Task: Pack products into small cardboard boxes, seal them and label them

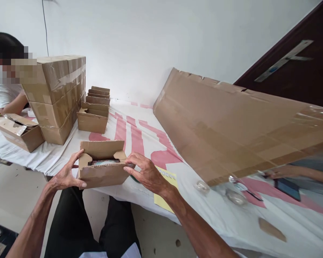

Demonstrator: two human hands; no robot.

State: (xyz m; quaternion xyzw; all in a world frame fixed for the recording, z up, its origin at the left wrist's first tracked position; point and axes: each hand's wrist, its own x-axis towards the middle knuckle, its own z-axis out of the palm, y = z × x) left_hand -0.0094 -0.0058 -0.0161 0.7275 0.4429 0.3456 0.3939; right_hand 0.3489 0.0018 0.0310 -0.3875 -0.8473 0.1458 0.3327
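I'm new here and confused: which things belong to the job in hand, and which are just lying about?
In the job:
open carton, with left hand and right hand on it
partly hidden contents
perhaps the row of cartons beyond

Seemingly just lying about:
yellow sheet
large cardboard panel

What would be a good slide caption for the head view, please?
Left hand and right hand hold an open cardboard box, with taped cartons stacked beyond.
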